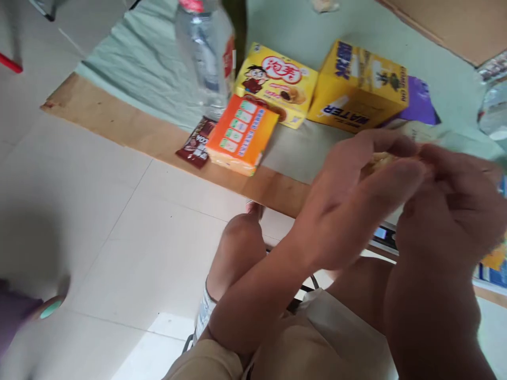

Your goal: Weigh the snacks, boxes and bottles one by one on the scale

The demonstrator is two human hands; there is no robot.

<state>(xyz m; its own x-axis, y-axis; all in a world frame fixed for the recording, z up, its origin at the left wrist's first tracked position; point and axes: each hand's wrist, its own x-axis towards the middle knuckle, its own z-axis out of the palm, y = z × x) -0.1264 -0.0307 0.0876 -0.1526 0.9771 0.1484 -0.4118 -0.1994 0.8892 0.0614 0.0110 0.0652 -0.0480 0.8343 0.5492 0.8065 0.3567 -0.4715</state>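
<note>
My left hand (pixel 344 206) and my right hand (pixel 447 211) meet over the near edge of the table, thumbs and fingertips pinched close together. Between them a bit of a small yellowish, shiny thing (pixel 379 160) shows. Fingers cover most of it, so its kind cannot be made out. Just beyond my left hand stands a yellow box (pixel 356 87) printed "WATER". Left of that are a yellow snack box (pixel 277 79) with a cartoon figure, an orange packet (pixel 243 132) and a brown snack wrapper (pixel 197 141) near the table edge.
A clear plastic bottle (pixel 206 58) with a red cap stands at the back left. Behind the yellow box lies a purple package (pixel 420 100). Cardboard (pixel 447 24) is at the upper right, by a clear container (pixel 495 111). A pale green cloth (pixel 138 63) covers the wooden-edged table.
</note>
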